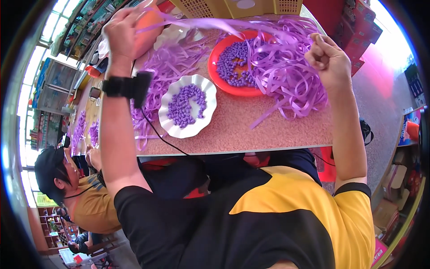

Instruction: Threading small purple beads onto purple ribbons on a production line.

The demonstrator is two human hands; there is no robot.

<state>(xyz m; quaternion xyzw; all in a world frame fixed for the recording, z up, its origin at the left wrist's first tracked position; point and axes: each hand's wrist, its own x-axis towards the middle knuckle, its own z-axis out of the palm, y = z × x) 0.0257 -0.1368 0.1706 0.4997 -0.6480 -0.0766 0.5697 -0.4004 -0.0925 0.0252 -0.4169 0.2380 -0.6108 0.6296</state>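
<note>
Raised at the upper left, my left hand (122, 40) is closed round a purple ribbon (204, 23), which stretches across the table in a blur of motion. My right hand (329, 62) is up at the right with its fingers curled, beside a large heap of purple ribbons (291, 74); whether it pinches a ribbon is too unclear to make out. The heap covers part of a red-orange plate (214, 75) holding purple beads (232, 60). Nearer to me, a white scalloped dish (202, 121) holds more purple beads (182, 107). Another pile of ribbons (163, 67) lies left of it.
A yellow perforated basket (228, 10) stands at the table's far edge. Stacked red boxes (356, 27) are at the far right. A co-worker in a dark cap (50, 168) sits to my left. A black cable (163, 141) runs from my left wrist strap over the table edge.
</note>
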